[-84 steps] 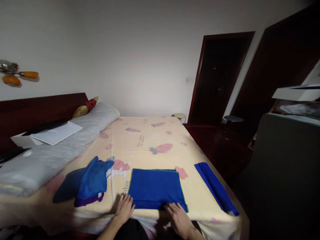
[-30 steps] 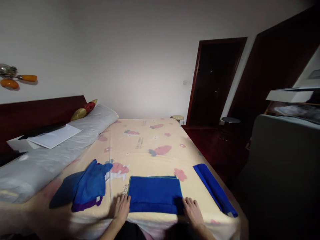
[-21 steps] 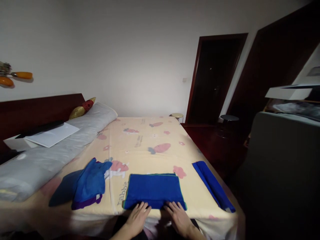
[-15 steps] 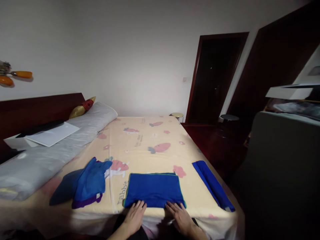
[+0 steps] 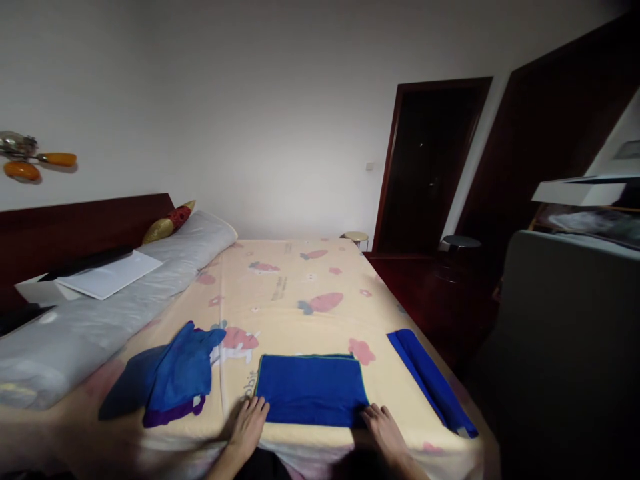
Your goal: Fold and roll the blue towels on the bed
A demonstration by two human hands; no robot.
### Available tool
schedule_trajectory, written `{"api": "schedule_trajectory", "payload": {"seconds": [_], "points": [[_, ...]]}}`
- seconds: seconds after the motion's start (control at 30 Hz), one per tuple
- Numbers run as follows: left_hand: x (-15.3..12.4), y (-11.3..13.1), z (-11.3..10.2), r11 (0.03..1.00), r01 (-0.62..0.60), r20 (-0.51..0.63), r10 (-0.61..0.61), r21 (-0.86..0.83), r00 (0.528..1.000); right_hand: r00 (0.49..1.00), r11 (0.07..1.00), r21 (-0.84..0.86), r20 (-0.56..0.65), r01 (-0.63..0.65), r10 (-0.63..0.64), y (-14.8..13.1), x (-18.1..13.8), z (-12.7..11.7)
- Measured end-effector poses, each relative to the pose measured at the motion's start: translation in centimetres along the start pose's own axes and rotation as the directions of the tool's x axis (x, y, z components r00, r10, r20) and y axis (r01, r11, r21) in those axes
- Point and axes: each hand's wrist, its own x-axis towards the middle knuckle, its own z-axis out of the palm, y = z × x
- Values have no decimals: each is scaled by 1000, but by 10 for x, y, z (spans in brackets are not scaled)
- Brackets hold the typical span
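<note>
A blue cloth [image 5: 311, 390] with a thin green edge lies folded into a flat rectangle near the front of the bed. At its lower left edge rests my left hand [image 5: 250, 419], fingers slightly bent and touching the border, thumb hidden. My right hand [image 5: 384, 427] is at the lower right edge in the same way, its fingertips on the cloth's side. Neither hand lifts the cloth. To the right lies a long, narrow folded blue cloth [image 5: 430, 380]. On the left is a loose pile of blue cloths [image 5: 180, 373] with purple trim.
The bed's sheet [image 5: 280, 320] is cream with carrot and rabbit prints. A grey rolled quilt [image 5: 100, 333] runs along the headboard [image 5: 90, 220], with a white flat board [image 5: 110, 275] on it. A dark grey panel [image 5: 565, 347] stands right of the bed; two stools are farther back.
Both hands have moved apart, from the cloth's front edge out to its left and right sides. The cloth's front edge now lies uncovered. The view has tilted slightly up.
</note>
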Motion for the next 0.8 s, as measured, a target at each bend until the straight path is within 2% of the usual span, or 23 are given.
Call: {"api": "schedule_trajectory", "payload": {"seconds": [0.27, 0.43, 0.57, 0.7, 0.8], "points": [[-6, 9, -24, 992, 84, 88, -76, -94, 993, 997, 996, -31, -12, -80, 80, -5, 4, 0], [-9, 4, -36, 993, 76, 67, -70, -93, 995, 989, 990, -58, -78, -129, 125, -1, 2, 5], [-8, 2, -36, 994, 67, 41, -64, -82, 997, 975, 982, -82, -157, -171, 157, 5, 2, 8], [-3, 11, -29, 997, 19, -2, -19, -78, 1000, 974, 988, -109, -208, -113, 89, 4, 5, 15], [0, 23, -25, 995, -84, -72, 79, -61, 994, 978, 994, -101, -200, 44, -64, -5, 8, 28]]}}
